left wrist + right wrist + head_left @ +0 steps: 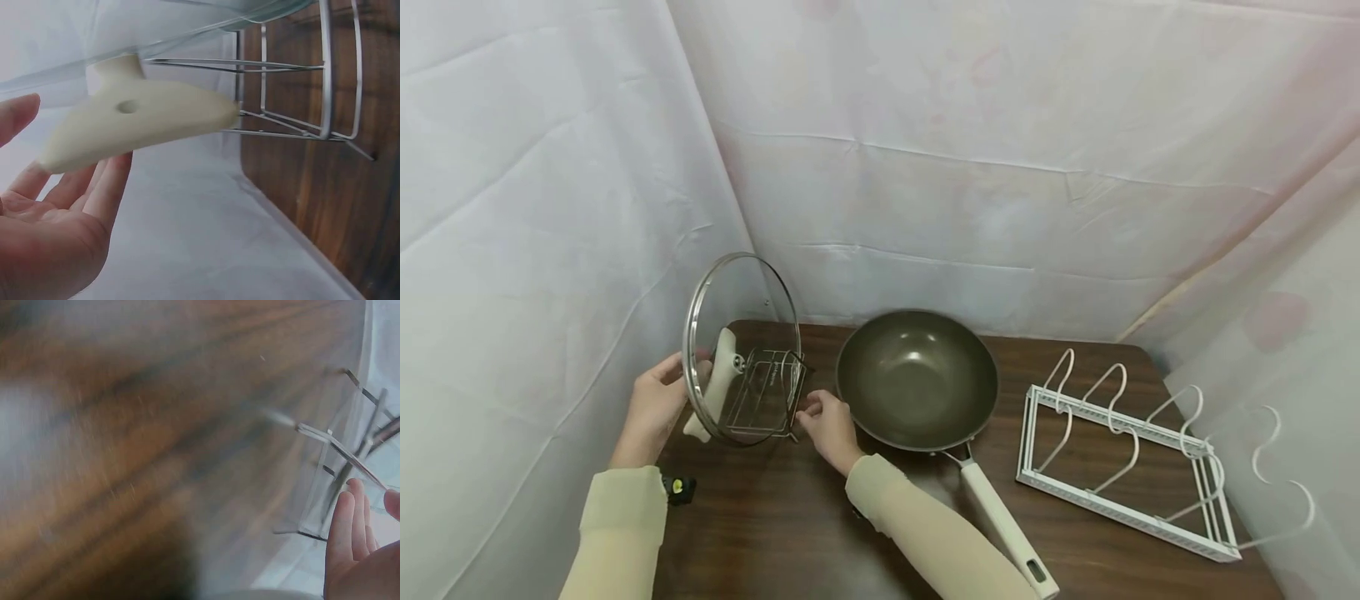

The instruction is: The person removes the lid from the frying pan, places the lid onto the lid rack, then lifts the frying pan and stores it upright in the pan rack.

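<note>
- Pale draped cloth (925,183) rises beyond the hands; dark-brown wood-grain surface (760,537) lies below them.
- Round clear-glass lid (762,321), metal-rimmed with a cream handle (721,385), stands upright between the hands, apparently borne by a silver wire rack (327,75).
- Left hand (653,412): fingers behind the handle's end, thumb apart.
- Right hand (831,429): beside the rack, fingers extended; contact unclear.
- Likely step: settling the lid; next probably calls for checking its balance before releasing.

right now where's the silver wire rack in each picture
Head: silver wire rack, left of the wok, partly seen through the glass lid.
Left wrist: rack, upper right, mostly right of the lid handle.
Right wrist: rack, right side, mostly above the right hand.
Shared landmark: the brown tabletop, in all three.
</note>
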`<state>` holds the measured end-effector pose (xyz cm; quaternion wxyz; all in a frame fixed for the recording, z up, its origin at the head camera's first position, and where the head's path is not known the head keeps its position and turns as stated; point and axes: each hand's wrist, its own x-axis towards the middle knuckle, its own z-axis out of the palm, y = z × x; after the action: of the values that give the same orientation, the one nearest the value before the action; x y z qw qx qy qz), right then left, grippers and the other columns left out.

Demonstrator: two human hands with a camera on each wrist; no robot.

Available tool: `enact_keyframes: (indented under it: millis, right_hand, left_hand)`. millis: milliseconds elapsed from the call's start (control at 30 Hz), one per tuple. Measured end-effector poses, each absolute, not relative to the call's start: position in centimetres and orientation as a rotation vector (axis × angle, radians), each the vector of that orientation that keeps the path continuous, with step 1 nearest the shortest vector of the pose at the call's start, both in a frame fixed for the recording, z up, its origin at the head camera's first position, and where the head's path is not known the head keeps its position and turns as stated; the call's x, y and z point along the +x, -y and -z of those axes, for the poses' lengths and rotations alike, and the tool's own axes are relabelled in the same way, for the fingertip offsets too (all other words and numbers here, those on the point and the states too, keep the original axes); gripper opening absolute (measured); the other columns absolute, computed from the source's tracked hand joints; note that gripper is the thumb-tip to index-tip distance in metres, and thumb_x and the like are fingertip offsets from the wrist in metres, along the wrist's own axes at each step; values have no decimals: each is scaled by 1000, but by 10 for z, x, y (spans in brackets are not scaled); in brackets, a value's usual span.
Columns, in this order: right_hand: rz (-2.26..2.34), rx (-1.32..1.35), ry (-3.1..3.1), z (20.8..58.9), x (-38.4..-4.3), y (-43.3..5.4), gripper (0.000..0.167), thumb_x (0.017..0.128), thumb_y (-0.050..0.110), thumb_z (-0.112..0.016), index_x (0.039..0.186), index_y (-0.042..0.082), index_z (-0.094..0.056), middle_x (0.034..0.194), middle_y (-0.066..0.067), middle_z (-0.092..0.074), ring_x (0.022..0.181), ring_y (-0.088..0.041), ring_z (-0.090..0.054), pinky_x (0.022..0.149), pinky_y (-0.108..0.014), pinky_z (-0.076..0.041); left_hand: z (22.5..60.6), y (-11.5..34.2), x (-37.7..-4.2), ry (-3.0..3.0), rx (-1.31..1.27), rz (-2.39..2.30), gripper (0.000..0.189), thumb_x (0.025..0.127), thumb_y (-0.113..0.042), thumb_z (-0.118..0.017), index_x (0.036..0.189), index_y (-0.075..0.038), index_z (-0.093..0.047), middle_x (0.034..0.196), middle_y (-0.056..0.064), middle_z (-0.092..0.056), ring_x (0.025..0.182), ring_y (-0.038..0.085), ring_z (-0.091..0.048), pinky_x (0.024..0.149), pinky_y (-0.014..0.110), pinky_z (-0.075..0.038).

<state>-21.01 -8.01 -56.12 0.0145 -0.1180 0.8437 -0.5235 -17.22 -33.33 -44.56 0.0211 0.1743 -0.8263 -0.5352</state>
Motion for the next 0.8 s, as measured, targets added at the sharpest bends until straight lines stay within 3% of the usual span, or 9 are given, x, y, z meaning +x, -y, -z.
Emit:
enact_keyframes:
  millis: [100, 167, 233, 367, 600, 800]
  right_hand:
    - [1643, -411, -2617, 550, -211, 76, 29, 94, 16, -75, 120, 3, -69, 91, -5, -78, 78, -9, -74, 67, -18, -56]
    - [1642, -435, -2616, 542, -212, 73, 31, 95, 17, -74, 122, 4, -68, 92, -5, -78, 78, -8, -73, 67, -17, -56]
    - [1640, -452, -2613, 535, -212, 71, 32, 96, 19, -74, 125, 5, -68, 94, -4, -78, 79, -7, -73, 68, -17, -56]
    - [1655, -469, -2619, 519, -216, 67, 33, 96, 19, -74, 125, 6, -67, 95, -5, -78, 80, -7, -72, 69, -16, -56]
    - [1693, -475, -2623, 494, -225, 50, 34, 95, 22, -76, 123, 5, -68, 95, -7, -78, 81, -11, -75, 71, -17, -58]
    - [1635, -471, -2638, 477, -229, 26, 36, 96, 25, -75, 126, 7, -67, 98, -6, -78, 84, -12, -74, 75, -22, -60]
  left_hand:
    - [436, 333, -173, 2555, 576, 1658, 72, 92, -63, -66, 151, -26, -53, 148, -7, -59, 142, 18, -46, 108, 30, -49]
    - [428, 332, -173, 2547, 579, 1637, 71, 94, -62, -64, 154, -26, -50, 147, -8, -59, 140, 16, -48, 114, 36, -46]
    - [418, 332, -173, 2519, 555, 1608, 68, 96, -59, -63, 154, -27, -49, 141, -15, -61, 131, 6, -55, 111, 28, -46]
    - [398, 333, -170, 2423, 446, 1613, 61, 96, -49, -68, 151, -25, -54, 121, -30, -65, 105, -17, -57, 84, 4, -44]
    - [370, 329, -172, 2155, 269, 1780, 53, 96, -27, -75, 144, -13, -61, 115, -27, -72, 100, -11, -68, 84, 1, -47]
    - [342, 314, -169, 1944, 187, 1805, 46, 93, -12, -77, 138, -7, -65, 117, -15, -76, 104, -4, -71, 88, 4, -51]
